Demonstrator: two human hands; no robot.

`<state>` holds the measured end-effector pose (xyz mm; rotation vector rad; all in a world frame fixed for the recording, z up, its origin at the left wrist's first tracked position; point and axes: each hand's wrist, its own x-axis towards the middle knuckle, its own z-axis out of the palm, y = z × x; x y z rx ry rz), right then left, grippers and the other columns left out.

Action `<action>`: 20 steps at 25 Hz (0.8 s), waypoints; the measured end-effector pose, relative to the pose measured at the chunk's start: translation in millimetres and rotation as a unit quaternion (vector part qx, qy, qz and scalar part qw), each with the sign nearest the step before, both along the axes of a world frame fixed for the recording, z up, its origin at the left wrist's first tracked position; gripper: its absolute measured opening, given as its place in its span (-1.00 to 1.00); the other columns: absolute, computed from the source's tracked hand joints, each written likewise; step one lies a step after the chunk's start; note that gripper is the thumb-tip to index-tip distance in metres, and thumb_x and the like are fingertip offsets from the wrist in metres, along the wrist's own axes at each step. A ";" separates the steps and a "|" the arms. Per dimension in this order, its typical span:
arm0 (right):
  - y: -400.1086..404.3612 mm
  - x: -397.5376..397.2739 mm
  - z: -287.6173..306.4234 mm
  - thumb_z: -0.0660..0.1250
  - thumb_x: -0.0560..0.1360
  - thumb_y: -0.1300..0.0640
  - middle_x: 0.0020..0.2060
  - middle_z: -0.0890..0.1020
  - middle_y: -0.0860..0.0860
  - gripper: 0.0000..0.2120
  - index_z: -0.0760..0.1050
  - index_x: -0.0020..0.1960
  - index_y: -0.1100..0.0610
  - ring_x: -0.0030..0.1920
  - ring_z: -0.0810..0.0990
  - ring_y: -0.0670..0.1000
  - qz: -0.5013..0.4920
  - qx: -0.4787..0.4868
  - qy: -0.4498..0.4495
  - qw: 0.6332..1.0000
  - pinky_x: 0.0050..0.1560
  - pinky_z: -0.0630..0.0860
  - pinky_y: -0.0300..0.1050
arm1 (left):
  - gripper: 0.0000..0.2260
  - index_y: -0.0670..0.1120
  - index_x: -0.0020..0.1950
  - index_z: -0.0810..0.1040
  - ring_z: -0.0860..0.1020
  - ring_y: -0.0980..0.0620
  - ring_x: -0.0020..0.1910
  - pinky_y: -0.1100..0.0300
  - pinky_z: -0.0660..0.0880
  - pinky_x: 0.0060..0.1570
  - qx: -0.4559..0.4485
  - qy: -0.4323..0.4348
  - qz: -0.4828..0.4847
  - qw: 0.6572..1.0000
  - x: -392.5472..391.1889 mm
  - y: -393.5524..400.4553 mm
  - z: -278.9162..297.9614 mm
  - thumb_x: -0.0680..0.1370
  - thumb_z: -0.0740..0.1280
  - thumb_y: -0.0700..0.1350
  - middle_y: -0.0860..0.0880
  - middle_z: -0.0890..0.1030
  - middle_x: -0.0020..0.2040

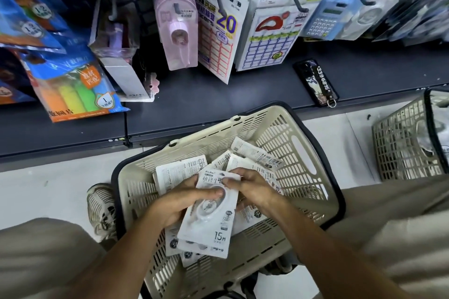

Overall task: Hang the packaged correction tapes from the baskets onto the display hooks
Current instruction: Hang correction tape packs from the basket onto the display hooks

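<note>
A beige plastic basket (pixel 286 133) sits on the floor between my knees, with several white correction tape packs (pixel 252 153) loose inside it. My left hand (pixel 179 201) grips a stack of white correction tape packs (pixel 213 223) over the basket, thumb across the top pack. My right hand (pixel 252 189) pinches the upper edge of that top pack. Above, black display hooks (pixel 220 0) carry pink correction tapes (pixel 178 39) and label sheets.
A dark shelf ledge (pixel 218 97) runs below the hooks, with a phone and key strap (pixel 315 82) lying on it. A second beige basket (pixel 403 143) stands at the right. Blue coloured packs (pixel 70 87) hang at the left. My shoe (pixel 102 209) is beside the basket.
</note>
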<state>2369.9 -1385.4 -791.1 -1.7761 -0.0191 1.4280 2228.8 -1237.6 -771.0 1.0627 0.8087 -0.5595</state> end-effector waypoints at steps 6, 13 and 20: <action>-28.7 32.7 -51.9 0.44 0.52 0.04 0.46 0.38 0.08 -0.29 0.19 0.56 0.08 0.42 0.40 0.16 0.389 -0.229 -0.385 0.805 0.38 0.44 0.17 | -0.31 -0.09 0.27 0.57 0.71 -0.06 0.06 -0.01 0.58 0.17 0.110 0.071 0.068 0.989 -4.9 -0.7 -13.1 0.19 0.63 0.05 -0.04 0.74 0.10; -23.2 61.2 -29.9 0.20 0.68 0.15 -0.18 0.61 0.06 -0.87 0.49 0.09 0.18 -0.26 0.62 0.02 0.174 -0.189 -0.450 0.855 -0.28 0.60 -0.13 | -0.59 -0.06 0.09 0.64 0.67 0.00 -0.02 0.03 0.54 0.16 0.162 0.130 0.137 0.969 -0.2 1.2 -26.9 0.30 0.66 -0.07 0.02 0.72 -0.03; -17.0 17.5 11.8 0.28 0.65 0.19 -0.07 0.76 0.08 -0.88 0.57 0.13 0.11 -0.21 0.70 0.05 0.122 0.002 -0.023 0.992 -0.36 0.56 -0.18 | -0.87 0.00 0.07 0.70 0.71 -0.10 0.02 -0.15 0.57 0.22 0.147 0.076 0.126 0.978 6.6 -7.1 -21.8 0.54 0.46 -0.03 -0.04 0.77 -0.06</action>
